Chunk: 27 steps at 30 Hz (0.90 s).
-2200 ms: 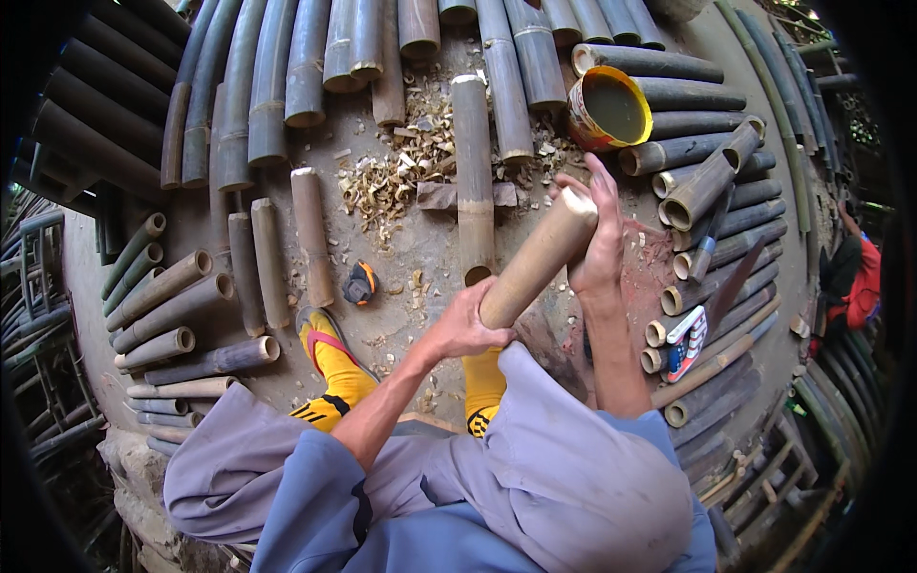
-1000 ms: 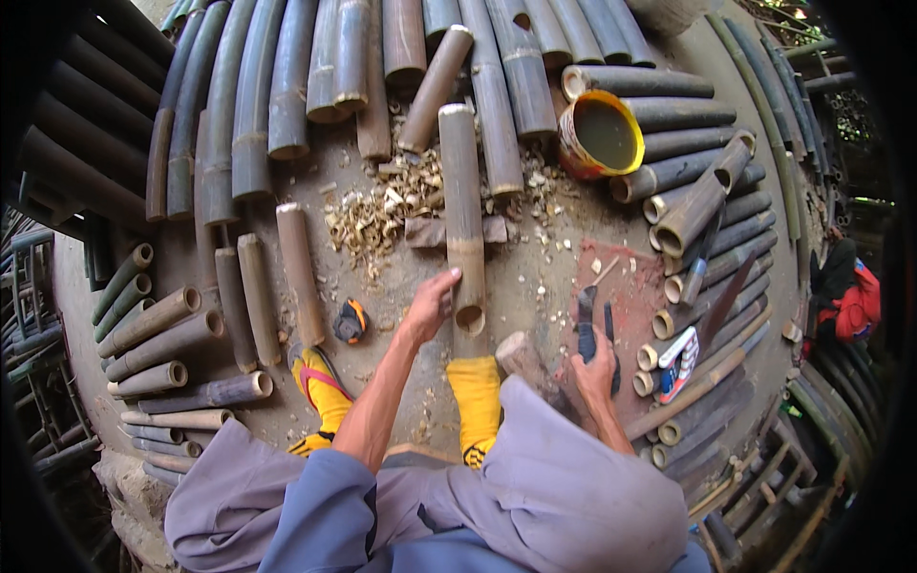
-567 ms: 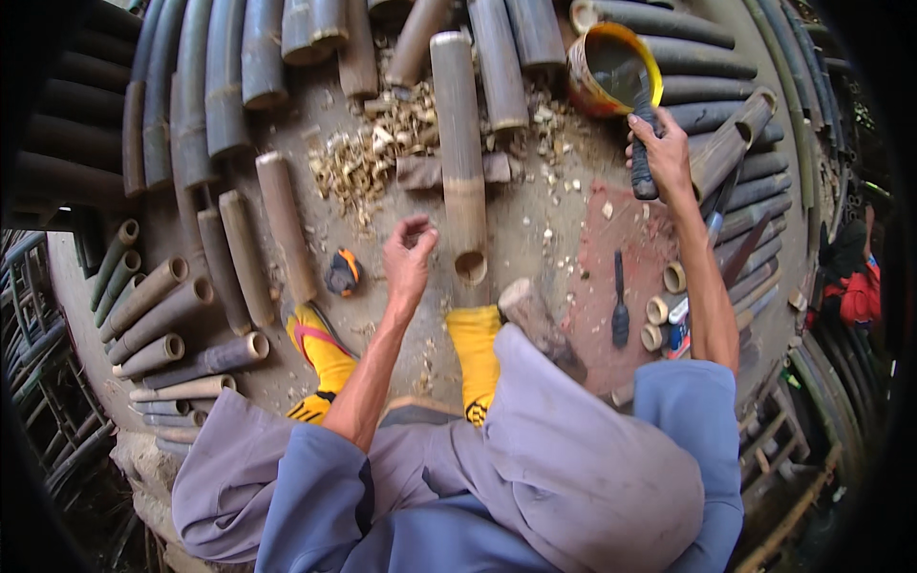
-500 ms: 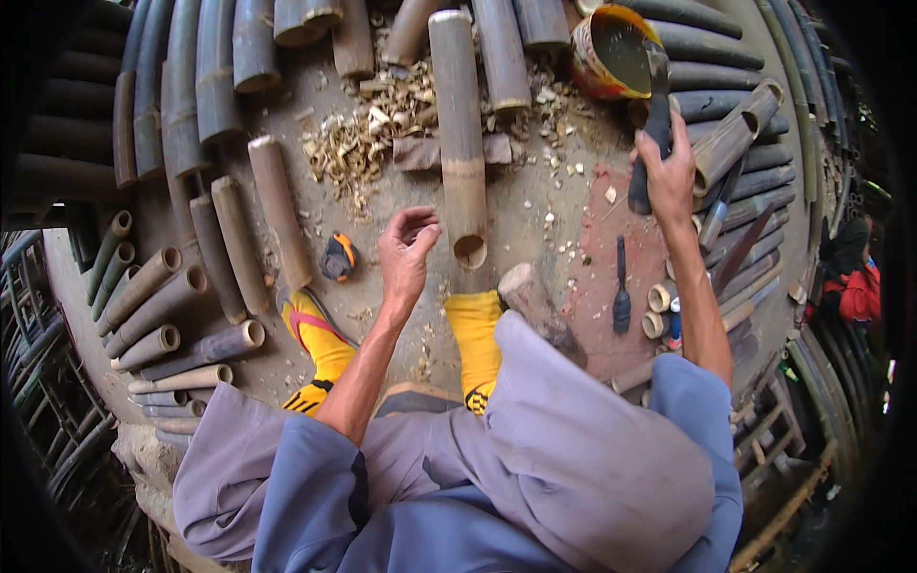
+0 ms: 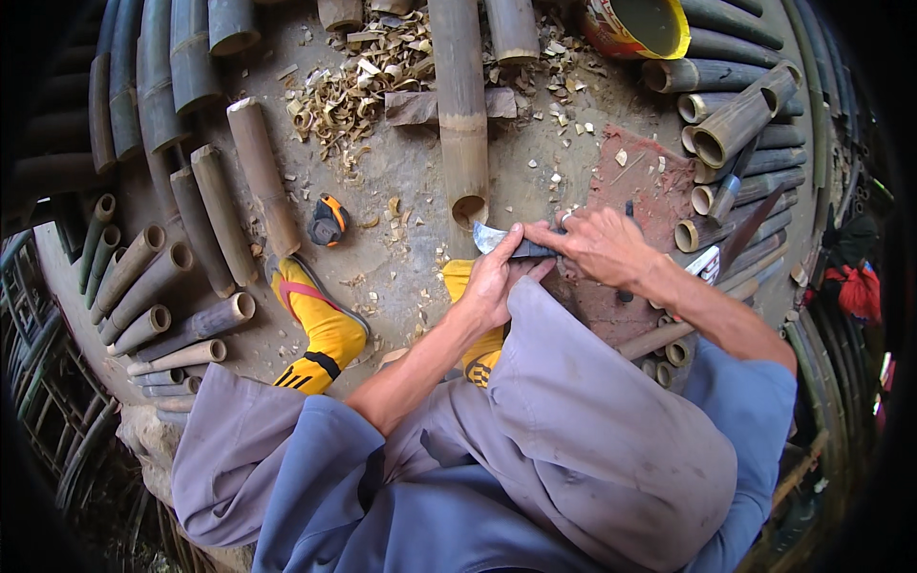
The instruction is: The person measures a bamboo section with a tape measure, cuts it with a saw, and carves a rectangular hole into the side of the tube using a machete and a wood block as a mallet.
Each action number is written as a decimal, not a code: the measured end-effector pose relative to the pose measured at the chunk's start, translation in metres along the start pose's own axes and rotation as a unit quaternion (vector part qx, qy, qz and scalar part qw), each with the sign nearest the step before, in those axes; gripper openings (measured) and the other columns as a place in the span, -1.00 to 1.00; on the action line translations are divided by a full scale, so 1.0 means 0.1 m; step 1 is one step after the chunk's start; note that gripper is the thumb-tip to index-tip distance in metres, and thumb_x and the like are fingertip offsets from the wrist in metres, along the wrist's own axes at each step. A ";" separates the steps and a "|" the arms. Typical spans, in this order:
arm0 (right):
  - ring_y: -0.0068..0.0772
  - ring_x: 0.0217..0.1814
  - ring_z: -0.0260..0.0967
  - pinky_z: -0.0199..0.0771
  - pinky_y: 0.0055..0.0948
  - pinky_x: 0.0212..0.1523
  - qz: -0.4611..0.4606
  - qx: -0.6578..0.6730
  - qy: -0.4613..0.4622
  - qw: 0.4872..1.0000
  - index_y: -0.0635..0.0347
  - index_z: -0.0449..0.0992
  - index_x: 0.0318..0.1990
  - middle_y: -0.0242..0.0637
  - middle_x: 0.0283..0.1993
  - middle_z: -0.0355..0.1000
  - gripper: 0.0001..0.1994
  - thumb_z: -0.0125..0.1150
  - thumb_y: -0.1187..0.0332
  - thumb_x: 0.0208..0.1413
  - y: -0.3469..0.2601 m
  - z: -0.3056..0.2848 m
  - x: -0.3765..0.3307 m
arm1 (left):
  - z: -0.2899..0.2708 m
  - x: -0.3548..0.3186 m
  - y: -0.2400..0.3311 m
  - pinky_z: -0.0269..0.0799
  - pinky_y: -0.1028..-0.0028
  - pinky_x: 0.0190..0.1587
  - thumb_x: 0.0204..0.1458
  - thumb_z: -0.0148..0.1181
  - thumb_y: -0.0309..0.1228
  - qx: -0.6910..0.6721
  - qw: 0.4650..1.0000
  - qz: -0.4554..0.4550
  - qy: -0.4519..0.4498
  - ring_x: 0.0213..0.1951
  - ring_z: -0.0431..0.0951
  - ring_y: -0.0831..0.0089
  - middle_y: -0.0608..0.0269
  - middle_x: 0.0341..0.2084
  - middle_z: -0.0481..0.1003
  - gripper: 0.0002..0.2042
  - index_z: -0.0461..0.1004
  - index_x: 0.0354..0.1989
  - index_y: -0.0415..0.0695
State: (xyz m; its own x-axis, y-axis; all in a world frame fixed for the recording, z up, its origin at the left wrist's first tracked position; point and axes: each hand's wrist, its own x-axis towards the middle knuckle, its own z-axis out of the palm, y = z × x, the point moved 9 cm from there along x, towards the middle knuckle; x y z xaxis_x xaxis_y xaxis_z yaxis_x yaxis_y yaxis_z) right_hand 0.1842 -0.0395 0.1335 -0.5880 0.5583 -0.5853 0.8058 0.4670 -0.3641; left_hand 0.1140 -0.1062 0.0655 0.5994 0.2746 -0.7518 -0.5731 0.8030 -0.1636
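Observation:
My left hand (image 5: 490, 286) is closed on a dark curved knife, its thumb lying on the blade. The knife's bright tip (image 5: 488, 237) points left, beside the near end of a long bamboo tube (image 5: 463, 143). My right hand (image 5: 607, 246) is closed over the other end of the knife, which it hides, with one finger reaching along the blade toward my left thumb. A wooden block (image 5: 411, 108) lies across under the tube. The tube's near open end sits just above my yellow-socked right foot (image 5: 458, 277).
Wood shavings (image 5: 368, 81) lie around the tube. A yellow-rimmed bucket of liquid (image 5: 654, 27) stands far right. An orange-black tape measure (image 5: 329, 221) rests by my left foot (image 5: 320, 325). A red mat (image 5: 635, 181) lies right. Bamboo pieces (image 5: 263, 181) line both sides.
My right hand has brought the knife from beside the bucket down and left, over my lap. My left hand has moved right and taken hold of the blade. The view has shifted slightly.

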 end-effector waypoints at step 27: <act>0.10 -0.30 0.46 0.41 -0.11 -0.31 0.258 0.427 0.142 0.855 0.06 0.21 0.28 0.12 -0.33 0.43 -0.40 0.09 0.37 0.00 -0.41 1.02 -0.16 | -0.46 0.03 0.27 0.52 0.53 -0.44 0.12 -0.02 -0.39 0.408 0.897 -0.124 0.118 -0.40 0.52 0.43 0.13 -0.44 0.50 -0.75 0.50 -0.38 -0.35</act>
State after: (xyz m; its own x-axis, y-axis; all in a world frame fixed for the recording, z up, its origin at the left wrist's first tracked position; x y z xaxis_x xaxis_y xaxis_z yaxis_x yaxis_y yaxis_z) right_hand 0.1676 -0.1377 0.0842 -0.0343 0.7389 -0.6730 0.6488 -0.4957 -0.5773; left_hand 0.0746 -0.1078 0.0297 0.4613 -0.0092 -0.8872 0.2191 0.9701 0.1039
